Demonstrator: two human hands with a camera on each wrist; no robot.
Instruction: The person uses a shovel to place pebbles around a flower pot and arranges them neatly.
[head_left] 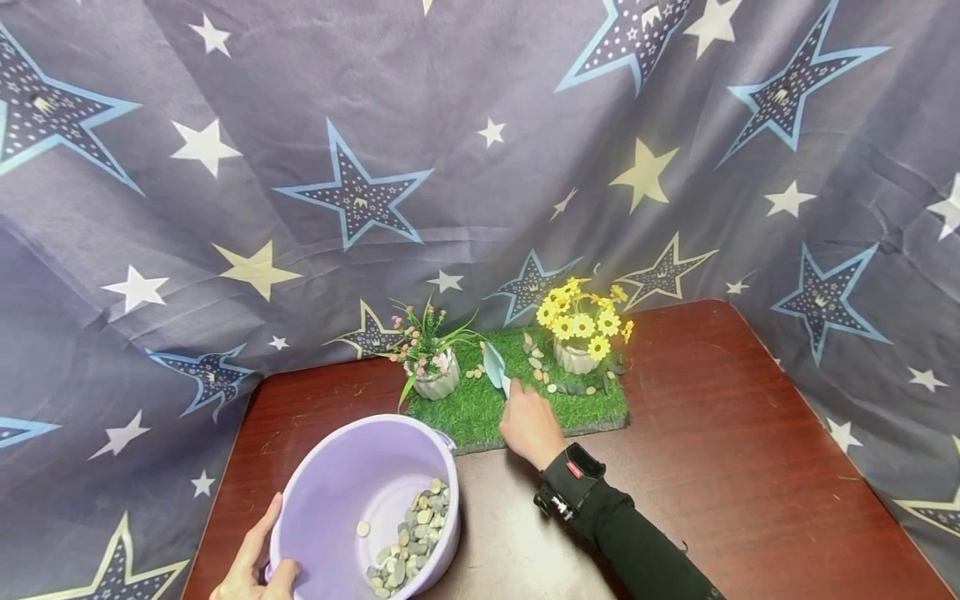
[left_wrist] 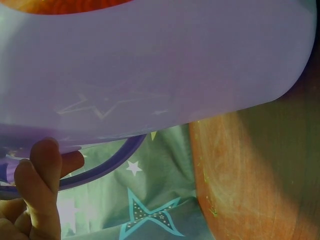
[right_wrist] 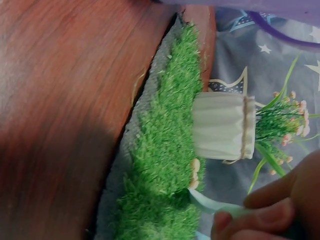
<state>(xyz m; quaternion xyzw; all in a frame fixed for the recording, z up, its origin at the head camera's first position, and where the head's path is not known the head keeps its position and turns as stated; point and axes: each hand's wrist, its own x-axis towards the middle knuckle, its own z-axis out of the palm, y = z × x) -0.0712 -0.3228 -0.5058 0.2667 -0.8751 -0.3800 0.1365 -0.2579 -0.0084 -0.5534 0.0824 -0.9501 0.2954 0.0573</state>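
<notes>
A lilac plastic bucket [head_left: 337, 483] sits tilted at the table's front left, with several grey and tan pebbles [head_left: 412, 533] in its lower side. My left hand [head_left: 255, 567] grips its rim; in the left wrist view the fingers [left_wrist: 37, 185] curl by the bucket wall [left_wrist: 150, 70] and its handle [left_wrist: 105, 167]. My right hand [head_left: 528, 425] holds a pale blue scoop [head_left: 495, 367] over a green grass mat [head_left: 480, 404]. The right wrist view shows the fingers [right_wrist: 260, 220] pinching the scoop handle [right_wrist: 210, 202] near a few pebbles [right_wrist: 194, 172].
On the mat stand a white pot with pink flowers [head_left: 435, 371] and a pot of yellow flowers [head_left: 581, 329], with loose pebbles [head_left: 536, 362] between them. The table [head_left: 720, 433] is dark red wood. A star-patterned cloth [head_left: 360, 167] hangs behind and around it.
</notes>
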